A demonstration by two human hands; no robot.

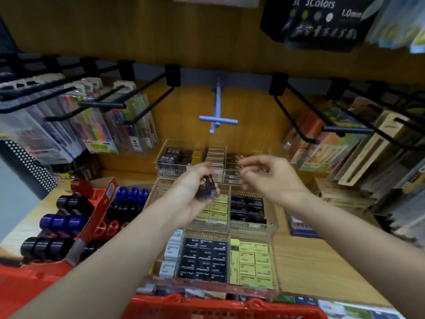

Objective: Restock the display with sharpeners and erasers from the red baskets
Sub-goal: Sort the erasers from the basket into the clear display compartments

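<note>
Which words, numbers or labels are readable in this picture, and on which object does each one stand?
"3Colors" on the black hanging pack at top right.
"1.0mm" on the same pack, its right end cut off.
White Chinese characters lower on that pack: too blurred to read.
Print on the boxes in the clear display trays, on the hanging pen packs and on the small boxes in the left hand: too small or blurred.

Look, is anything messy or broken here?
Nothing looks broken or spilled. The erasers lie in neat rows in the clear trays. The left hand holds small dark packs.
</note>
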